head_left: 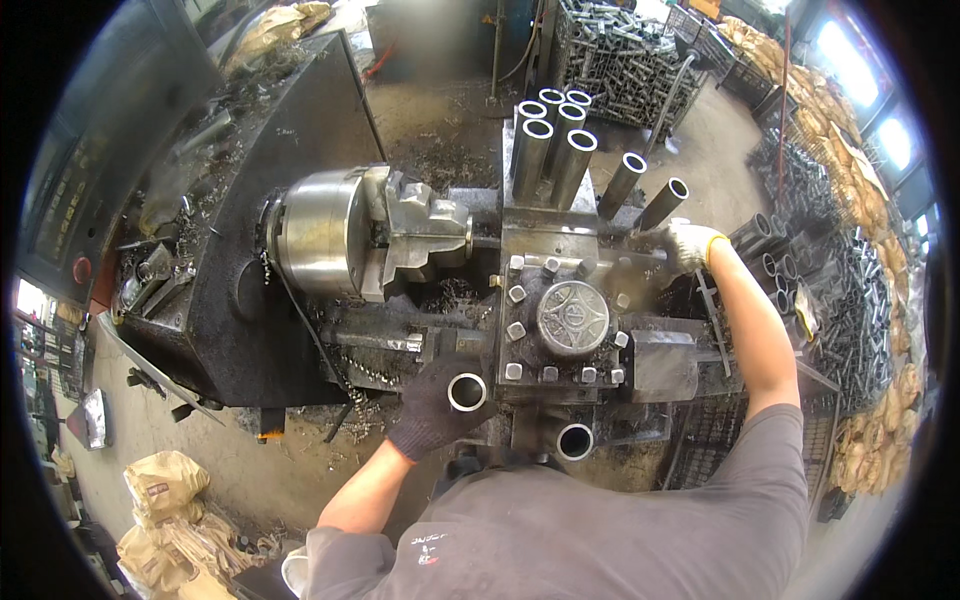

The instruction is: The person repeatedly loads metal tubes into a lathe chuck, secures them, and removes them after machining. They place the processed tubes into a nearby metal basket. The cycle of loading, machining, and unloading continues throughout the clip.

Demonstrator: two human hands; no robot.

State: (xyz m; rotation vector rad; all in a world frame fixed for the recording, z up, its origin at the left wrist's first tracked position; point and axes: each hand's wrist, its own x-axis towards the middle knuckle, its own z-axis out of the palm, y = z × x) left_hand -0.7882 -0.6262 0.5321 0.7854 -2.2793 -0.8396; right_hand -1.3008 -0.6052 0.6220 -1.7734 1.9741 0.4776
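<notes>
My left hand (pixel 428 410), in a dark knit glove, is closed round a short metal tube (pixel 467 392) whose open end faces up, just in front of the lathe's carriage. My right hand (pixel 690 248), in a white glove with a yellow cuff, is closed at the right side of the carriage; what it grips is blurred. Between my hands sits the square tool post (pixel 572 318) with its round cap and bolts. The lathe chuck (pixel 325 232) is to the left, with a stepped jaw (pixel 425 235) facing the tool post. Another tube (pixel 575 441) stands close to my body.
Several metal tubes (pixel 580 145) stand upright behind the tool post, with one leaning tube (pixel 662 205) near my right hand. A wire basket of metal parts (pixel 625 60) stands at the back. More metal parts (pixel 850 330) are heaped at right. Paper sacks (pixel 165 490) lie at lower left.
</notes>
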